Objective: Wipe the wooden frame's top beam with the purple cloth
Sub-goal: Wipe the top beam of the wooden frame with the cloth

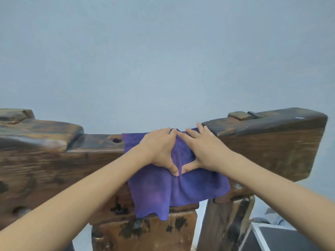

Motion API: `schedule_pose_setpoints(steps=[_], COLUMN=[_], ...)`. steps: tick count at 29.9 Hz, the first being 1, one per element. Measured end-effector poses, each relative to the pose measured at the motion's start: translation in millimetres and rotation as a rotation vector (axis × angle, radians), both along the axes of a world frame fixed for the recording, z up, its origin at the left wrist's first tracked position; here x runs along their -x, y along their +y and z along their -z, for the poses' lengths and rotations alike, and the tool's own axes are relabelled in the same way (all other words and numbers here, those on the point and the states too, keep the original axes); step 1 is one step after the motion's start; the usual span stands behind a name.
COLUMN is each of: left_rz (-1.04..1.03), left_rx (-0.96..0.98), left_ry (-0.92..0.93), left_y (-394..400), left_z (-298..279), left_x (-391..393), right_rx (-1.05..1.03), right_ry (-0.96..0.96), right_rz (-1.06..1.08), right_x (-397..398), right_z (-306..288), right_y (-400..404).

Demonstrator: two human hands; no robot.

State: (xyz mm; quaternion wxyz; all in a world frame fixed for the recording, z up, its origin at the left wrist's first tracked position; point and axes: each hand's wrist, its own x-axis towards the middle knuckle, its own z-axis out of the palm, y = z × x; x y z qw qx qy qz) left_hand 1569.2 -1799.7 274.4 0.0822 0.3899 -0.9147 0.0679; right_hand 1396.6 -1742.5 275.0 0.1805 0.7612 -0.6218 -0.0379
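Item: purple cloth [178,189], draped over the low middle section of the wooden frame's top beam [97,142], its upper edge lying on the beam's top face and the larger part hanging down the near face over the supporting posts [145,230]. Left hand [161,151]: fingers extended and laid flat on the cloth, thumb spread downward, gripping nothing; it presses rather than holds. Right hand [201,151]: likewise flat and spread, fingertips reaching toward the raised right end block [268,134], thumb tip meeting the left thumb. Placement rationale, as judged: two flat palms side by side spread pressure over a wide patch and pin the cloth so it slides with the hands instead of bunching. Raised left block [39,131] and the exposed beam beside it lie uncovered by the cloth. Background: plain blue-grey wall [163,51]; dark white-edged box [282,238] at lower right
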Motion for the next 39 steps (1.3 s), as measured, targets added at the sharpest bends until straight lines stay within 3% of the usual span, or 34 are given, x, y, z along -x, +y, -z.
schedule_pose_setpoints(steps=[2,5,7,10,14,16,20,26,29,31,35,37,39], left_rz=[0.000,0.002,-0.003,0.001,0.013,0.019,0.012,0.023,0.004,-0.002,0.007,0.019,0.023], left_rx=[0.012,0.013,0.013,0.017,-0.056,-0.071,-0.082,-0.070,-0.050,-0.020,-0.050,-0.072,-0.099], left_ry=[0.009,0.027,0.027,0.029,0.014,0.013,0.028,0.075,0.093,0.087,0.144,0.174,0.227], left_y=[-1,-1,-1,-3,-4,-2,-2,0,1,4,9,9,8], left_z=[0,-1,0,-2,-8,-9,-9,-6,-2,-2,-5,-6,-5], left_x=[2,0,2,5,18,24,25,24,35,46,71,83,90], right_rx=[0.028,0.264,0.471,0.693,0.597,0.500,0.458,0.809,0.710,0.633,0.756,0.535,0.397], right_ry=[0.018,0.001,-0.141,-0.535,-1.000,-1.023,-1.084,-0.902,-0.800,-0.697,-0.410,-0.362,-0.313], right_rz=[0.069,0.039,-0.088,-0.132,0.176,0.293,0.255,0.285,0.506,0.539,0.101,-0.040,-0.046], right_x=[-3,6,18,23,32,34,23,59,102,110,79,64,64], right_z=[2,13,35,65,63,51,34,-29,-41,-36,-26,-23,-12], right_y=[3,17,32,59,63,58,49,42,44,45,38,27,15])
